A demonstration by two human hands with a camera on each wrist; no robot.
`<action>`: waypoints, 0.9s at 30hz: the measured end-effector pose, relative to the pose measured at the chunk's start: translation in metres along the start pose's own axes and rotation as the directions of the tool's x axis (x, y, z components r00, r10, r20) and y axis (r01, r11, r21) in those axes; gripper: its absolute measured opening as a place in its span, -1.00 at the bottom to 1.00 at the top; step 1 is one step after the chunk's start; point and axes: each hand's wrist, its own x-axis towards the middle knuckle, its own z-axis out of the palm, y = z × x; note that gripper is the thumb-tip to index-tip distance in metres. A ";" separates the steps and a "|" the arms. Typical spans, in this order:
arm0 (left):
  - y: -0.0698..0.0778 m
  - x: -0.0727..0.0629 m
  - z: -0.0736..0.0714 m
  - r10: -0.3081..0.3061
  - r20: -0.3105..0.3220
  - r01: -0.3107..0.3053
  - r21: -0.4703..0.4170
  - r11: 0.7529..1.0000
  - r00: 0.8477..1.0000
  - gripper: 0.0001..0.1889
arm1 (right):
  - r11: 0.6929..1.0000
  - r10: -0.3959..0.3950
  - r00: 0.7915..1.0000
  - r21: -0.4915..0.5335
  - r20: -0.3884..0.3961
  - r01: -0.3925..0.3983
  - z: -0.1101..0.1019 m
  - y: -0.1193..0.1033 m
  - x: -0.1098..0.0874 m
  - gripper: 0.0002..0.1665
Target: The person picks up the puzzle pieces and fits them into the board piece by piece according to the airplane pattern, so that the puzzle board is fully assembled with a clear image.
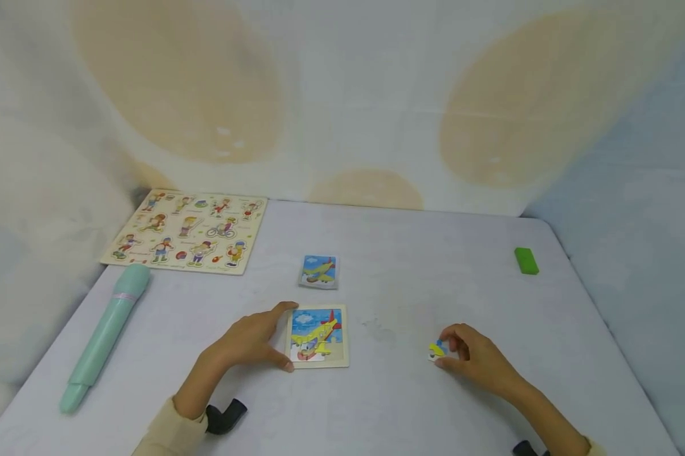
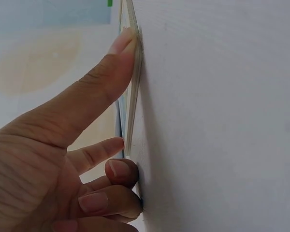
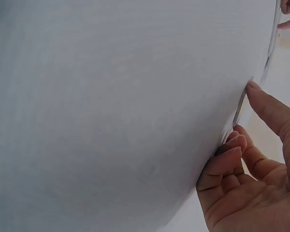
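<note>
A small square jigsaw board with a pale wooden frame and a yellow airplane picture lies on the table; bare wood shows at its lower right. My left hand grips its left side, thumb at the near corner and index finger at the far one. In the left wrist view, the thumb presses against the board's edge. To the right, my right hand pinches a jigsaw piece in yellow, blue and white, close to the tabletop. The right wrist view shows that piece edge-on between thumb and fingers.
Behind the board lies a small airplane picture. A larger wooden puzzle board with children figures sits at the back left, with a mint-green microphone-shaped object in front of it. A green block lies at the back right.
</note>
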 end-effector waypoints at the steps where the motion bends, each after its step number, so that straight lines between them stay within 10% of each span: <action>1: 0.000 0.000 0.000 -0.001 0.001 0.001 -0.004 1.000 1.000 0.13 | 1.000 -0.002 1.000 -0.006 -0.005 0.002 0.000 0.001 0.000 -0.55; 7: 0.000 0.000 -0.001 -0.005 0.000 0.005 -0.013 1.000 1.000 0.12 | 0.986 -0.056 0.998 -0.160 -0.036 0.050 0.002 0.001 -0.001 -0.60; 15: -0.001 0.000 0.002 -0.016 -0.007 0.016 -0.028 0.999 1.000 0.14 | 0.870 -0.230 0.971 -0.460 -0.060 0.178 0.003 -0.007 -0.001 -0.60; 21: -0.001 0.000 0.004 -0.008 -0.010 0.008 -0.038 0.999 1.000 0.14 | 0.773 -0.379 0.922 -0.576 -0.085 0.265 0.004 -0.006 0.001 -0.58; 27: -0.001 0.001 0.003 -0.006 -0.010 0.005 -0.040 0.999 1.000 0.14 | 0.743 -0.495 0.860 -0.574 -0.124 0.344 0.007 -0.013 0.007 -0.60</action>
